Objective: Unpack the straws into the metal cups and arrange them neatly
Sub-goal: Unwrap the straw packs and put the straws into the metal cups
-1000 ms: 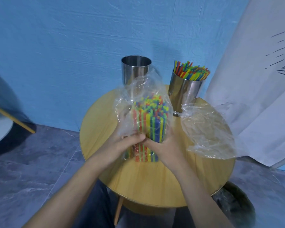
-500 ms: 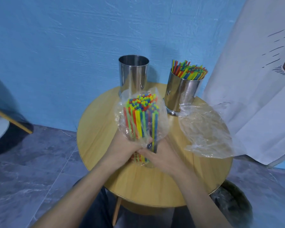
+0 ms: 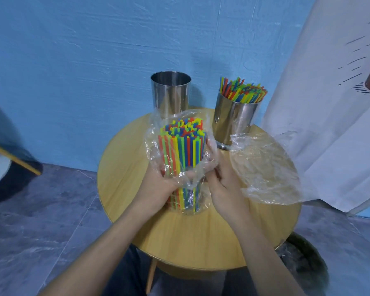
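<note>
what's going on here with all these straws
A person holds a bundle of straws upright on the round table: the left hand grips it and the right hand pinches its plastic bag, bunched partway down. Behind, the tall metal cup looks empty, the shorter cup holds loose straws, and an empty bag lies beside it.

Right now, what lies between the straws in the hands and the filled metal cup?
Only film of the clear bag, loose around the straws, beside the filled cup; head view.

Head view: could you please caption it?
Left hand and right hand grip the bagged straw bundle before an empty metal cup.
</note>
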A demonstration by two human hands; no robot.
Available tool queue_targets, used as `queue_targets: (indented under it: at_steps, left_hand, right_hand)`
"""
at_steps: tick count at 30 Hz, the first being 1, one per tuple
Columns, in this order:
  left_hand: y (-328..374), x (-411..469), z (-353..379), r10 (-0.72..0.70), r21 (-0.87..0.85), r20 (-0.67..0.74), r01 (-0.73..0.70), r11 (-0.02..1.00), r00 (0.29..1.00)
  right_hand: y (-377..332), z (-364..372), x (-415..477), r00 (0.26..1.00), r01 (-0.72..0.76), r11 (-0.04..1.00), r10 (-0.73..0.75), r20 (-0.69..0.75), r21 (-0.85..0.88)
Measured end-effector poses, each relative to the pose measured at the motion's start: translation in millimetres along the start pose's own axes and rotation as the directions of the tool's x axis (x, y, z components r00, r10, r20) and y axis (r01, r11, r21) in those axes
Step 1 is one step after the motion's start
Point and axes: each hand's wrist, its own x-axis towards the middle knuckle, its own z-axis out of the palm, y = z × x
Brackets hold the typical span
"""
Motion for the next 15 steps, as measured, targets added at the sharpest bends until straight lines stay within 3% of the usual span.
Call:
queue_targets:
  at_steps: [5,9,13,15]
  left_hand:
    - [-7,9,4,-0.020,0.067,-0.006,0.021,0.998,1.000]
    - [-14,2,7,-0.040,0.063,0.003,0.040,0.997,0.999]
    - [-18,-2,5,-0.044,0.079,0.036,0.041,0.996,0.998]
    - [-17,-3,5,-0.014,0.065,0.050,0.011,0.998,0.999]
  right_hand:
    - [-1,-4,-3,0.995,-0.104,0.968,0.103,0.013,0.228]
    - [18,6,-7,0.996,-0.051,0.966,0.069,-0.062,0.253]
    - [28,7,-5,0.993,-0.120,0.937,0.114,0.035,0.327]
    - [23,6,2,0.982,-0.190,0.943,0.178,0.068,0.274]
